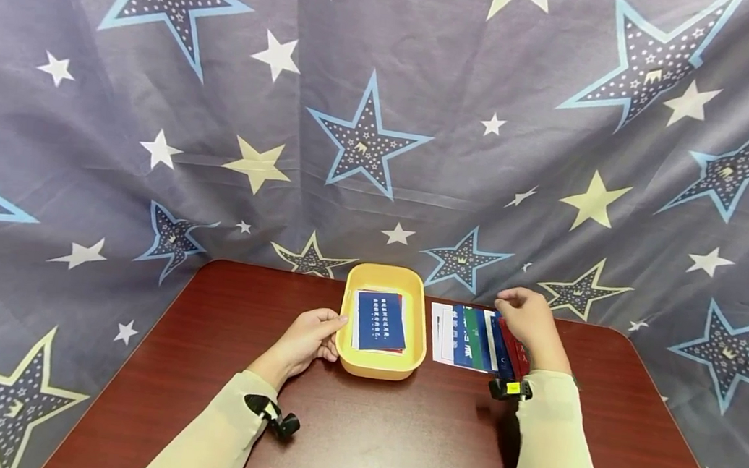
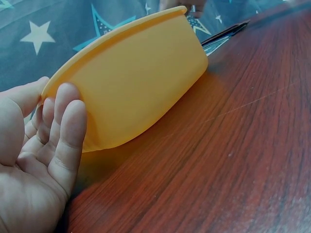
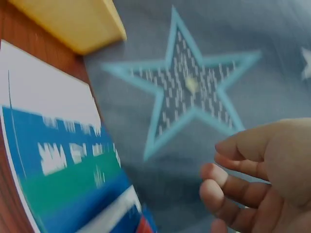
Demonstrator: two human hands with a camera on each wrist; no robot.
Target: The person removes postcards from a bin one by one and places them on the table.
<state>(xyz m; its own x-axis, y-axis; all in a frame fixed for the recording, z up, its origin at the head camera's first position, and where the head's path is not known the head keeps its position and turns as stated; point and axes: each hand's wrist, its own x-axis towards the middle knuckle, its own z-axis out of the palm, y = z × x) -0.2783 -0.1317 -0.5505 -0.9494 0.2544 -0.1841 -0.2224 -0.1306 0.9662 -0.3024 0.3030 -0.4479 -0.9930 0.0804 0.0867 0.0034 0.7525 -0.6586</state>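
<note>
My left hand grips the left rim of a yellow plastic tub. In the left wrist view the thumb lies at the rim and the fingers are against the outer wall. Inside the tub lies a small stack of cards, a dark blue one with white writing on top. To the tub's right, a row of overlapping cards in white, blue, green and red lies on the table. My right hand hovers over the row's right end, fingers loosely bent and nothing between them in the right wrist view.
Everything stands on a reddish-brown wooden table. A grey curtain printed with stars hangs right behind the table's back edge, close to the tub and cards. Each wrist wears a small black camera.
</note>
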